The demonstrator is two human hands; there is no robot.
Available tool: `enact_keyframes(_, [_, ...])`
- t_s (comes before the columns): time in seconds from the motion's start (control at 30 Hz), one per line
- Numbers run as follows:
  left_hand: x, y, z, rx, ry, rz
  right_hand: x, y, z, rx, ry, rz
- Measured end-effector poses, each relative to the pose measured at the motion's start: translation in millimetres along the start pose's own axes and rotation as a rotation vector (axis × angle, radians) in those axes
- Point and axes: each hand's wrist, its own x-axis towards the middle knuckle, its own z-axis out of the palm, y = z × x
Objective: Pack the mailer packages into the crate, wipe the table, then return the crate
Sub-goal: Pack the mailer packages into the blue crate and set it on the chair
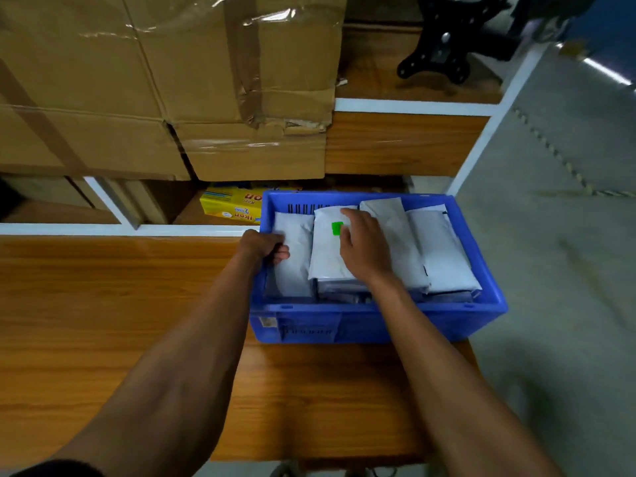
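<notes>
Blue ribbed plastic crate [378, 318] holds smooth grey mailers [444, 249] on glossy wood.

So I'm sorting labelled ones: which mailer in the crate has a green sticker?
The second mailer from the left, under the right hand. Its green sticker shows beside the fingers; no sticker shows on the other grey mailers.

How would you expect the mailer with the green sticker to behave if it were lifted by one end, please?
The mailer with the green sticker looks like soft grey plastic film, so it would probably sag. Its smooth surface may be slippery. It looks fairly full, so perhaps not very light.
</notes>
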Motion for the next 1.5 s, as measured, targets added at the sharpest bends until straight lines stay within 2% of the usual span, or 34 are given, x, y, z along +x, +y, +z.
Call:
enact_keyframes(0.07, [4,-1,0,0.010,0.028,0.002,7,26,-24,-0.055,0.037,0.110])
enact_keyframes(0.23, [9,-6,-3,0.048,0.078,0.018,11,102,-79,-0.387,0.021,0.344])
enact_keyframes(0.33, [14,-9,-7,0.078,0.127,0.027,11,134,-100,-0.413,0.020,0.516])
enact_keyframes(0.5, [4,-10,-6,0.109,0.177,0.057,22,168,-113,-0.216,-0.087,0.769])
enact_keyframes(0.6, [-9,-8,-3,0.151,0.181,0.071,24,172,-121,-0.155,-0.103,0.832])
enact_keyframes(0.73, [-15,-11,-8,0.146,0.190,0.058,27,180,-133,-0.075,-0.217,0.891])
enact_keyframes(0.9, [-20,-18,-15,0.132,0.197,0.055,26,196,-127,0.202,-0.267,0.980])
enact_keyframes(1.1, [-26,-23,-23,0.125,0.209,0.029,29,196,-126,0.266,-0.425,1.091])
enact_keyframes(1.33, [-43,-22,-25,0.150,0.165,0.042,22,185,-133,0.496,-0.417,1.055])
enact_keyframes(1.43, [-45,-23,-29,0.117,0.109,0.041,17,183,-138,0.708,-0.351,1.080])
enact_keyframes(1.5, [-50,-23,-28,0.093,0.063,0.048,14,183,-140,0.802,-0.366,1.089])
